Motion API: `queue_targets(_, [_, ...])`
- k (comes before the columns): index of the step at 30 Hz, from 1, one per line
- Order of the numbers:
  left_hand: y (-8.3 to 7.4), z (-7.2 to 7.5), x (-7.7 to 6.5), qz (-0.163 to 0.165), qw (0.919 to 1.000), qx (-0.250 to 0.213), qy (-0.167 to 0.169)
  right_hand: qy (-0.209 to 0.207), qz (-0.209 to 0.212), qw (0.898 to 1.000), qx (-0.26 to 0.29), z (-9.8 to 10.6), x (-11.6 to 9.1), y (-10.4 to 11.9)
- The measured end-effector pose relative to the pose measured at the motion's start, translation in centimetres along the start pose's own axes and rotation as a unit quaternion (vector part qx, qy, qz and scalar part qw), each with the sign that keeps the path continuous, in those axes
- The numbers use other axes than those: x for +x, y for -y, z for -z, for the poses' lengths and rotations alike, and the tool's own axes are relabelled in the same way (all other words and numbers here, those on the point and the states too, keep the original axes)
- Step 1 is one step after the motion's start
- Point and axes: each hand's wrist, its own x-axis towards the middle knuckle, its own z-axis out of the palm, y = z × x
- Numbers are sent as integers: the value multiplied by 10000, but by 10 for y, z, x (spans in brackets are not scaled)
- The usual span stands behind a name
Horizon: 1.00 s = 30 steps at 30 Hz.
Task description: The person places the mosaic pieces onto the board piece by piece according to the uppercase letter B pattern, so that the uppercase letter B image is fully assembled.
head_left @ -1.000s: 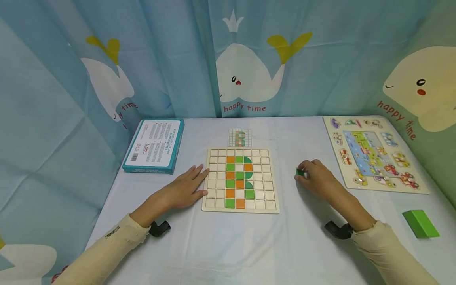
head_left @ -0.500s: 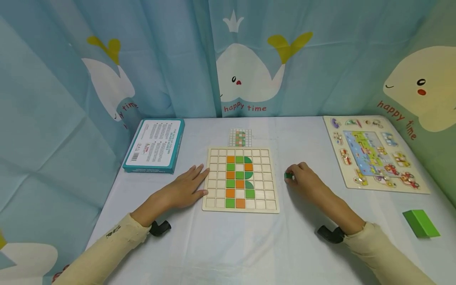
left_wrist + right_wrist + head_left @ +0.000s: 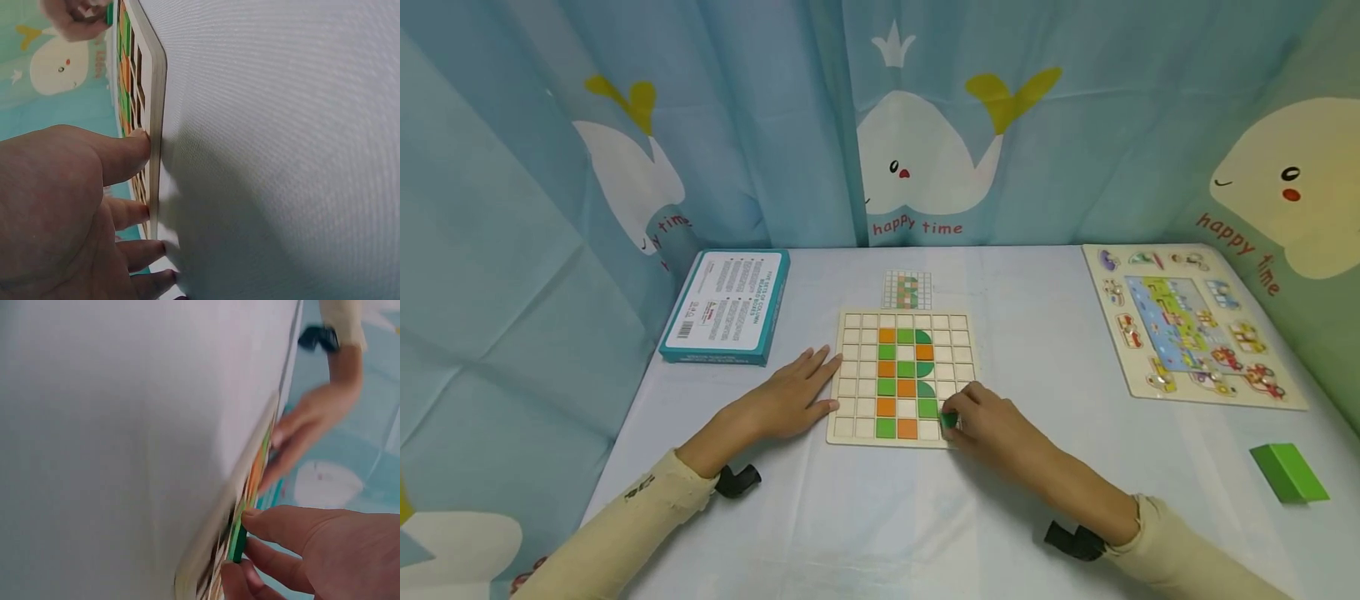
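A square wooden grid board (image 3: 887, 444) lies mid-table, with orange, light green and rounded dark green tiles (image 3: 924, 389) set in its cells. My left hand (image 3: 786, 400) rests flat at the board's left edge, fingers spread; the left wrist view has its thumb (image 3: 128, 156) touching the rim. Over the lower right cells, my right hand (image 3: 1000, 429) pinches a dark green tile (image 3: 238, 542) between thumb and fingers. That hand covers the board's lower right corner in the head view. Whether the tile touches a cell I cannot tell.
Just behind the board lies a small pattern card (image 3: 907, 289). A teal-edged box (image 3: 722, 304) sits at the back left, a picture puzzle board (image 3: 1138, 379) at the back right. Toward the front right is a green block (image 3: 1288, 472). A whale-print curtain (image 3: 790, 125) hangs behind the table.
My right hand has moved left and toward me, carrying the dark green tile from the bare table at the right onto the board. The left hand has stayed put.
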Motion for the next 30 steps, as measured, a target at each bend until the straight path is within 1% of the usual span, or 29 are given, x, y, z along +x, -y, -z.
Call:
queue_targets(3, [-1,0,-1,-31,10000,-1,-23,0,19,10000,-81,-7,-1,11])
queue_targets(5, [-1,0,-2,-32,10000,-15,-24,-70,39,9999,-131,-10,0,15])
queue_targets(9, [-2,1,-3,-16,10000,-14,-4,-231,207,9993,-193,-15,1,20])
queue_targets(13, [-2,1,-3,-2,10000,-36,-8,-251,335,9990,-158,-16,2,23])
queue_targets(20, [-1,0,-2,3,10000,-8,-16,-211,166,9996,-103,-14,5,23])
queue_targets(25, [-3,0,-3,-18,10000,-44,-47,-57,87,9999,3,-10,5,21])
queue_targets(30, [-4,1,-3,46,9999,-85,-39,49,81,9999,81,-8,9,18])
